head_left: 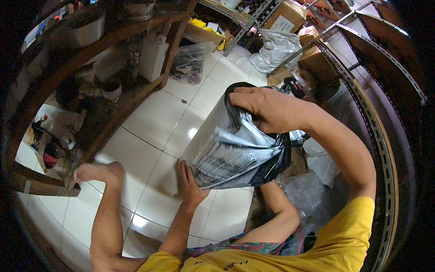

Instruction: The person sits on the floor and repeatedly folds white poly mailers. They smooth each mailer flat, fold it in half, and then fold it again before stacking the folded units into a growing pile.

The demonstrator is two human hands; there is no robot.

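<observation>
A thick stack of grey and black plastic bags (231, 156) is held up in front of me, tilted, with its many thin layers fanned along one side. My right hand (267, 109) grips its far upper edge, fingers tucked behind the black border and partly hidden. At the near left corner my left hand (193, 187) holds the stack from below; its fingertips show against the side, and the thumb is out of sight.
A wooden shelf (113, 109) with containers stands on the left. Metal racks (358, 90) with cardboard boxes (286, 17) line the right. Plastic sacks (276, 47) lie on the white tiled floor (145, 113), with clear plastic (304, 195) beside my leg.
</observation>
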